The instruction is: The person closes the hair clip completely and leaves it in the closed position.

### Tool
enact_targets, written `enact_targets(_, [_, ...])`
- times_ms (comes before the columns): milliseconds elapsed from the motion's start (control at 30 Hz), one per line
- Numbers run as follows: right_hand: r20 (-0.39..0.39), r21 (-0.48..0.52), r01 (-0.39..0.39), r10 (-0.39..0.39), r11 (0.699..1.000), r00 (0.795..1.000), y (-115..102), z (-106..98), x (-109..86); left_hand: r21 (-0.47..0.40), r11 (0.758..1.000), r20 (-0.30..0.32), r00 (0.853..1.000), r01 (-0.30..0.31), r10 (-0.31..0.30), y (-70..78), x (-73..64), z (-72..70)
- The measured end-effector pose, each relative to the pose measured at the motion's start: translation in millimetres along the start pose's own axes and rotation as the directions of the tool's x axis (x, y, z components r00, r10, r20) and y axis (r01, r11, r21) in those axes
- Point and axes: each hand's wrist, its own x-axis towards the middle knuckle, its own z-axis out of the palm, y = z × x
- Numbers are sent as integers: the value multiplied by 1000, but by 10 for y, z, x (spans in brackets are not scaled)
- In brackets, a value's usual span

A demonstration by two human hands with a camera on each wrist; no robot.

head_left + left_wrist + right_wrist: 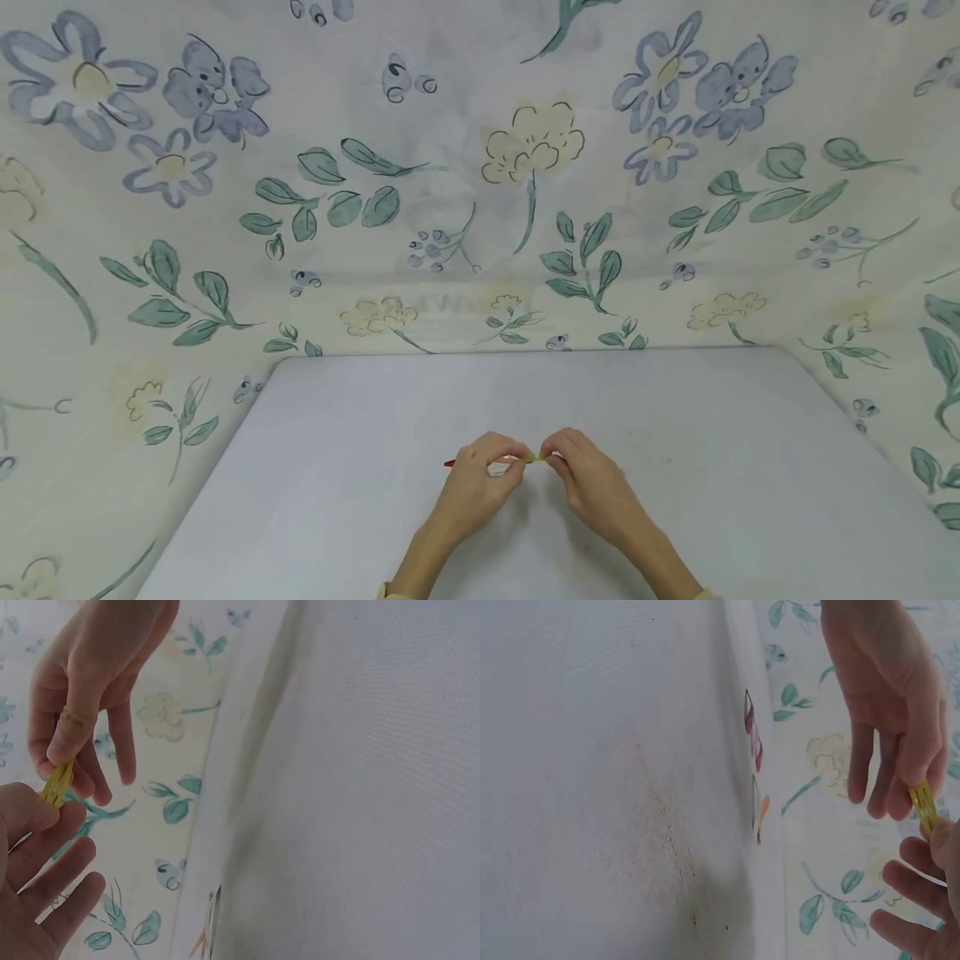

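Observation:
A small yellow snap hair clip [924,804] is stretched between both hands, close over the table. The left hand [476,486] pinches one end of it between thumb and forefinger. At the other end, the thumb and forefinger of the right hand [596,485] pinch it too. In the left wrist view the yellow clip [58,785] is partly covered by the fingertips, and the other fingers of both hands are spread loosely. Beyond the hands lie a dark red hair clip [754,739] and an orange one [763,810], partly behind the left hand in the head view.
The white tabletop [360,408] extends on all sides of the hands, with faint reddish marks [667,832] on its surface. A floral cloth [450,183] hangs behind the table and along both sides.

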Motion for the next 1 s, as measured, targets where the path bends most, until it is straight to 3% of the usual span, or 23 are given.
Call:
enact_targets(200, [-21,58,61,-60,996,998,38,-9,-33,-61,998,61,998,16,-12,20,-7,-37])
enact_targets(333, [-30,121,102,-99,987,995,53,-19,-30,-108,992,108,993,66,-54,36,1,-81])
enact_targets(600, [-39,175,134,-130,975,991,67,-18,-31,-124,985,181,979,118,-94,4,-9,-122])
enact_targets(1000, [-34,215,155,-152,964,988,78,-17,-22,-144,975,227,964,171,-135,29,-8,-172])
